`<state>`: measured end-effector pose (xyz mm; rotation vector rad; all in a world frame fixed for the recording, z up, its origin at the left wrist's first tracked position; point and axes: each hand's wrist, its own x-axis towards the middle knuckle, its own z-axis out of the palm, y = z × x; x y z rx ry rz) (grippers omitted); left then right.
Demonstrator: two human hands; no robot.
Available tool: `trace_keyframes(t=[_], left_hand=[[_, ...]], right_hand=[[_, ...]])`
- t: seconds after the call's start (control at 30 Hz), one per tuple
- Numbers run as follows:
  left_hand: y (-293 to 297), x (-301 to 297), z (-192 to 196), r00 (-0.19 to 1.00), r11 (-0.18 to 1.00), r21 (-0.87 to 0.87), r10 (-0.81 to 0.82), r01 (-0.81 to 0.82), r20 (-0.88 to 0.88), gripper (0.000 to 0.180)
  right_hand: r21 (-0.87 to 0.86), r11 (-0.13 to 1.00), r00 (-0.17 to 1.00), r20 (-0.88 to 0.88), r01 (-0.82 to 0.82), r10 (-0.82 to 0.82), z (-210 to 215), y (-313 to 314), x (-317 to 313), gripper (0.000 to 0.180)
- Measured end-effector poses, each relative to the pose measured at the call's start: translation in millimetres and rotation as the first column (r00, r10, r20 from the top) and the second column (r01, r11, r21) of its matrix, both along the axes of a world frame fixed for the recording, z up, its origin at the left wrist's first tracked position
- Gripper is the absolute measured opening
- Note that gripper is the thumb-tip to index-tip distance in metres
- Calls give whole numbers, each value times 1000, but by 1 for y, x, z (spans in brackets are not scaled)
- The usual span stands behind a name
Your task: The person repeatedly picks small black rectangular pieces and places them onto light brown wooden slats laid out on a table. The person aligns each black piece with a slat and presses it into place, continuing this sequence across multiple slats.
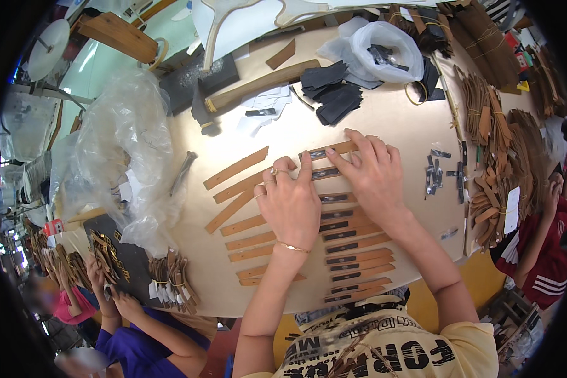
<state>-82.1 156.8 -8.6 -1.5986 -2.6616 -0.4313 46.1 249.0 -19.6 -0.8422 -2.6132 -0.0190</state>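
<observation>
Midway up the table, both my hands are on one brown leather-like strip with a small dark shiny patch. The thumb of my left hand presses the patch's left end, its other fingers bent over the strips beside it. From my right hand, the thumb touches the patch's right end, and the fingers spread by the strip's far end. Just below lies another strip with a patch. A column of similar patched strips runs toward me. Plain brown strips lie left of my left hand.
Loose dark patches lie at right. Black pieces, a plastic bag and a hammer are at the back. Crumpled clear plastic covers the left. Bundled strips line the right edge. Other people work at both sides.
</observation>
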Motion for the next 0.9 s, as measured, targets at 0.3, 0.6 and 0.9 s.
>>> trace_keyframes(t=[0.3, 0.6, 0.9], left_hand=[[-8, -2, 2, 994, 986, 136, -99, 91, 54, 43], [-13, 23, -6, 981, 984, 85, -167, 158, 100, 53], [-8, 34, -15, 978, 992, 30, -127, 124, 168, 47]], right_hand=[[-504, 857, 941, -226, 108, -251, 16, 4, 1, 17], [-486, 850, 962, -60, 204, -266, 15, 7, -14, 14], [-451, 866, 967, -25, 215, -253, 18, 7, -25, 11]])
